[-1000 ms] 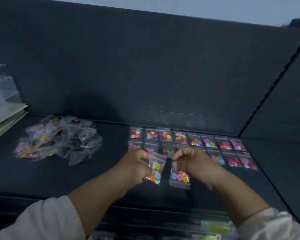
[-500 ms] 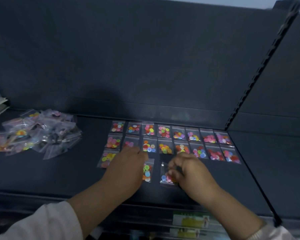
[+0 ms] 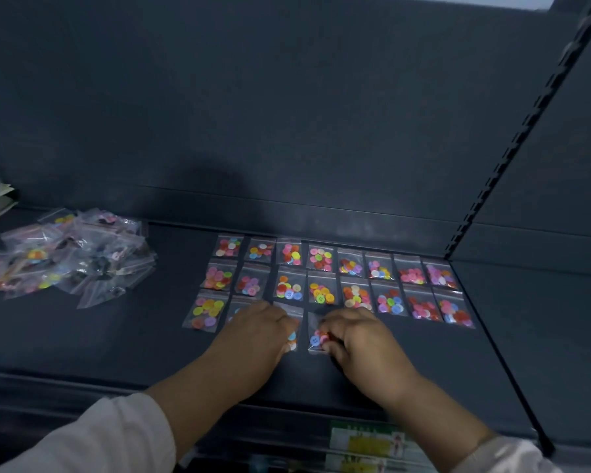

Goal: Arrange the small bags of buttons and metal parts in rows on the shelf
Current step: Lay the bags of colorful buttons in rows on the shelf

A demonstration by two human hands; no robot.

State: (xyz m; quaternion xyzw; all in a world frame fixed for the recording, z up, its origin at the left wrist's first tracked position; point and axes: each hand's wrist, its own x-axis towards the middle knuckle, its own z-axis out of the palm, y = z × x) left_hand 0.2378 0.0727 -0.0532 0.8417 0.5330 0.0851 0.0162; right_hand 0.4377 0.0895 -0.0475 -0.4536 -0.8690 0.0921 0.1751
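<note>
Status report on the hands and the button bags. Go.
Left hand and right hand each pressing a bag into the third row. Loose pile waits left. Nothing obstructing.

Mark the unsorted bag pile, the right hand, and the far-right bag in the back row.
unsorted bag pile (image 3: 69, 254), head view, middle of heap
right hand (image 3: 359, 339), head view, back of hand
far-right back-row bag (image 3: 439, 275), head view, its buttons

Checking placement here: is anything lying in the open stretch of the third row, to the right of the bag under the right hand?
Nothing visible does. The shelf is bare from the bag under the right hand rightward, below the second row's bags.
</note>
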